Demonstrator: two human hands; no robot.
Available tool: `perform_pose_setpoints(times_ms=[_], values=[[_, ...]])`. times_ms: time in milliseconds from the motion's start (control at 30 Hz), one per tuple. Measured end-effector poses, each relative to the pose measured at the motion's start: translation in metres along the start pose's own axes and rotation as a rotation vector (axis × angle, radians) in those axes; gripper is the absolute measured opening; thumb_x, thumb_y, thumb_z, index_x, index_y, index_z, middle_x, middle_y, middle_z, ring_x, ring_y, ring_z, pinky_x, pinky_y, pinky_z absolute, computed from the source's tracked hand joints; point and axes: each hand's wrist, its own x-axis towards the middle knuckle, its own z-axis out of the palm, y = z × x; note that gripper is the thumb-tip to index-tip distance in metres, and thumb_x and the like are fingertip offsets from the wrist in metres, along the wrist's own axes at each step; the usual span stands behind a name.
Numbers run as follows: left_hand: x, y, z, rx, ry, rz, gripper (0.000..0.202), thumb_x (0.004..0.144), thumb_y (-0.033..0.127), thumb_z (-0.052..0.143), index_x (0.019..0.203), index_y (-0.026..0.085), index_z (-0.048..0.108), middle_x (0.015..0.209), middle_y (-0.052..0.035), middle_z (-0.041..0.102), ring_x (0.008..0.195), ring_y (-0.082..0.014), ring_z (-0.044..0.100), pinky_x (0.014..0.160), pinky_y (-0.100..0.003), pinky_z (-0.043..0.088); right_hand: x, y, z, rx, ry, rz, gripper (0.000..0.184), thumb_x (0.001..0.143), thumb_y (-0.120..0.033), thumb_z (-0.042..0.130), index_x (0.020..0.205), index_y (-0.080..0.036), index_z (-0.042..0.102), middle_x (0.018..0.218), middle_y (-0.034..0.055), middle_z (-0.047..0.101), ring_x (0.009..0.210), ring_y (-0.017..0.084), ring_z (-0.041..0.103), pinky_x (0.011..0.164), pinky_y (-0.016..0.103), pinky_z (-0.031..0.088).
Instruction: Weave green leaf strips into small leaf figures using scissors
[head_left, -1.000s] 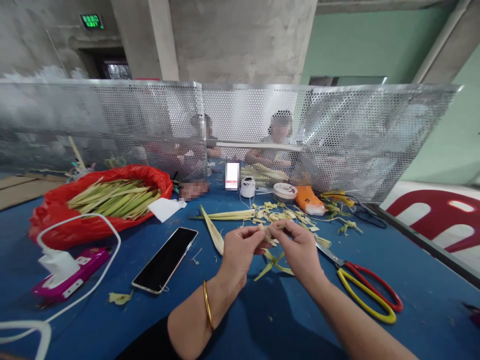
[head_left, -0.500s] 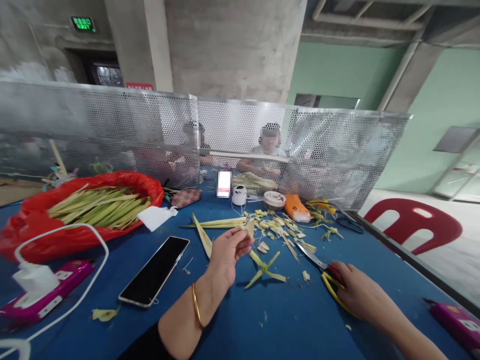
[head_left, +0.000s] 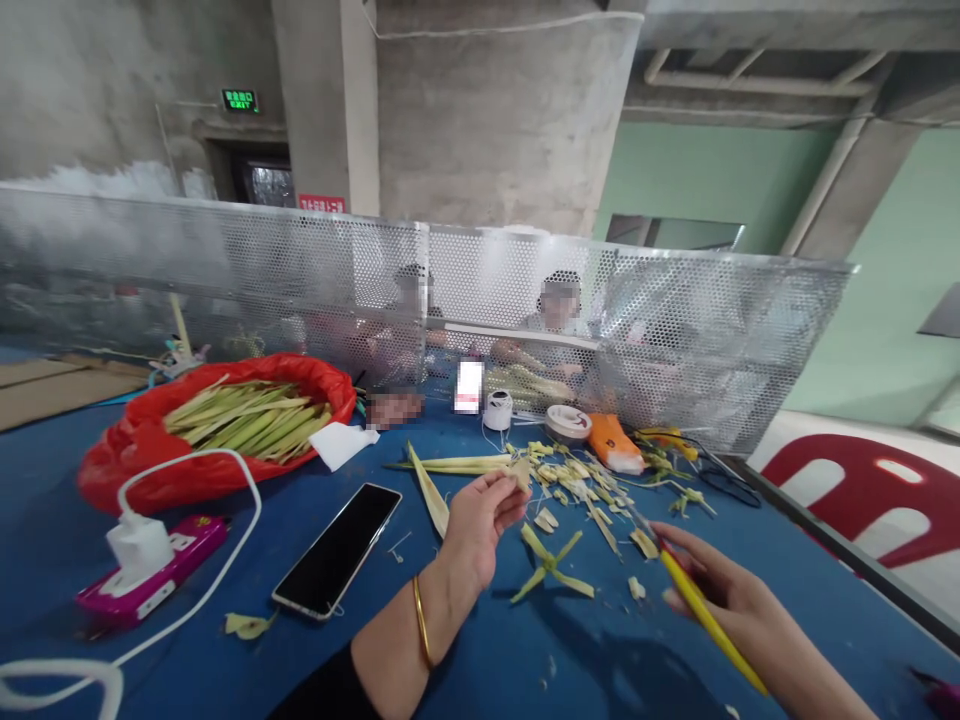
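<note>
My left hand point(head_left: 478, 520) is raised over the blue table point(head_left: 525, 650) and pinches a small pale folded leaf piece point(head_left: 519, 472) between thumb and fingers. My right hand point(head_left: 731, 600) is lower right, closed around the scissors point(head_left: 705, 615), whose yellow handle runs across my palm and whose blades point up-left. A star-shaped green leaf piece point(head_left: 551, 565) lies on the table between the hands. Several leaf scraps point(head_left: 577, 480) are scattered just beyond it.
A red bag point(head_left: 150, 455) of green leaf strips sits at left. Nearer lie a black phone point(head_left: 337, 550), a pink power strip point(head_left: 154, 575) with white charger and cable, a thread spool point(head_left: 497, 410), a tape roll point(head_left: 568, 423). Two people sit behind the perforated metal screen point(head_left: 675, 330).
My right hand let go of the leaf piece, reached right to the scissors on the table and lifted them. My left hand kept the leaf piece.
</note>
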Motion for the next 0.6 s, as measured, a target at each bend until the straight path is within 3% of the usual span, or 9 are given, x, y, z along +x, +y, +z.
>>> perform_pose_setpoints(times_ms=[67,200,333,600], values=[[0.000,-0.001,0.001,-0.013,-0.004,0.003,0.003,0.077,0.008,0.066,0.078,0.010,0.065,0.066,-0.0064,0.070,0.060,-0.0131,0.068,0.054,-0.019,0.054,-0.002,-0.025,0.016,0.050,-0.104,-0.003,0.063,0.055,-0.035,0.073,0.116,-0.018,0.064,0.078,0.0018,0.070,0.068,0.020,0.063,0.060,0.025,0.051],[-0.001,-0.003,0.002,-0.038,-0.013,0.013,0.005,0.076,0.006,0.065,0.077,0.011,0.065,0.068,-0.0056,0.070,0.059,-0.0106,0.066,0.058,-0.019,0.055,-0.005,-0.048,0.041,0.006,-0.181,0.011,0.069,0.052,-0.020,0.074,0.119,-0.022,0.060,0.085,-0.0011,0.067,0.076,0.020,0.060,0.069,0.025,0.049],[-0.003,-0.006,0.003,-0.045,-0.048,0.006,0.006,0.077,0.006,0.063,0.080,0.010,0.066,0.072,-0.0073,0.071,0.061,-0.0109,0.066,0.061,-0.019,0.056,-0.001,-0.047,0.051,-0.090,-0.170,-0.037,0.067,0.058,-0.028,0.077,0.123,-0.021,0.057,0.103,0.0031,0.066,0.093,0.023,0.060,0.083,0.028,0.047],[-0.007,-0.006,0.004,0.037,-0.066,-0.006,0.008,0.074,0.004,0.064,0.077,0.009,0.069,0.069,-0.0062,0.070,0.059,-0.0110,0.065,0.057,-0.019,0.054,0.001,-0.051,0.049,-0.074,-0.229,-0.069,0.054,0.069,-0.035,0.072,0.120,-0.020,0.060,0.101,0.0033,0.068,0.097,0.024,0.060,0.085,0.028,0.047]])
